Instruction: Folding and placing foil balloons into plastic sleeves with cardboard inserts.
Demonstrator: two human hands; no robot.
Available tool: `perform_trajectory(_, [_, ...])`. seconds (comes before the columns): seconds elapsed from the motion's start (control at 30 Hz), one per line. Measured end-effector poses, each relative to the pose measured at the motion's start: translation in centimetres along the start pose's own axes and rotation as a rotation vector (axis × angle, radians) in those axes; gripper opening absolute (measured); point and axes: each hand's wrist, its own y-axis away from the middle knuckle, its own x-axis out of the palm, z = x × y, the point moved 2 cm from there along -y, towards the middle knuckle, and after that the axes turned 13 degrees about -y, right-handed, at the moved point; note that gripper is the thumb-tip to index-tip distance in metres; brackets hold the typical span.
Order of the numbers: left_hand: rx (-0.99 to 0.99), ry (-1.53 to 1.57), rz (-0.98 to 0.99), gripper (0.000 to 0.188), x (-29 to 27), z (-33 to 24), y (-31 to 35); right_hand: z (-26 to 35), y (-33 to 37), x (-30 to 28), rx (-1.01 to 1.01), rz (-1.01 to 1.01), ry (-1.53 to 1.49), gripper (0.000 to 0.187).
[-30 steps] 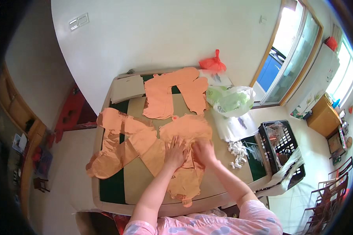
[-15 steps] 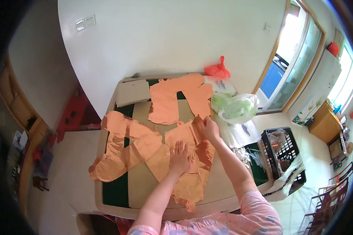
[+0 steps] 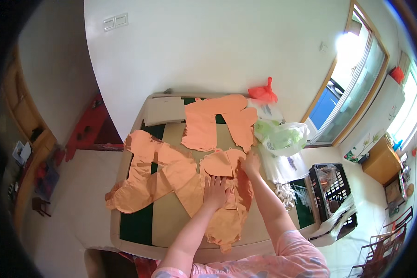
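Observation:
A flat, uninflated orange foil balloon [image 3: 227, 222] with folded sections lies in front of me on the table. My left hand [image 3: 216, 192] rests flat on its middle, fingers spread. At its upper right edge, my right hand [image 3: 251, 165] has its fingers closed on the foil, though the fingertips are partly hidden. A rounded flap [image 3: 217, 164] of the foil is folded over just beyond my left hand. To the left is another crumpled orange foil balloon [image 3: 146, 180], touching the first. A third, angular orange foil balloon [image 3: 200, 125] is spread out farther back.
Grey-brown card sheets [image 3: 164, 111] lie at the table's back left. A red plastic bag [image 3: 264, 91], a green-white plastic bag [image 3: 282, 136] and clear plastic sleeves [image 3: 282, 169] line the right side. A black crate [image 3: 331, 190] stands beyond the table's right edge.
My right hand has moved slightly down along the foil edge. The upper flap, raised before, now lies flatter and folded over. My left hand stays on the balloon.

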Motion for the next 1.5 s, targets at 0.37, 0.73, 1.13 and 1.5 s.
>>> perform_trajectory(0.37, [0.007,0.025,-0.01,0.06,-0.6,-0.3,-0.2,-1.3,-0.8,-1.1,0.103,0.182,-0.18,0.019])
perform_trajectory(0.73, [-0.017,0.005,-0.115,0.06,0.4,-0.1,0.1,2.6,4.3,-4.1,-0.241,0.469,-0.04,0.035])
perform_trajectory(1.13, [-0.008,0.054,-0.016,0.059,-0.3,-0.3,-0.1,3.5,9.0,-5.0,-0.022,0.582,-0.721,0.038])
perform_trajectory(1.5, [-0.03,0.032,-0.058,0.06,0.1,-0.3,-0.1,5.1,9.4,-5.6,-0.169,0.425,-0.5,0.035])
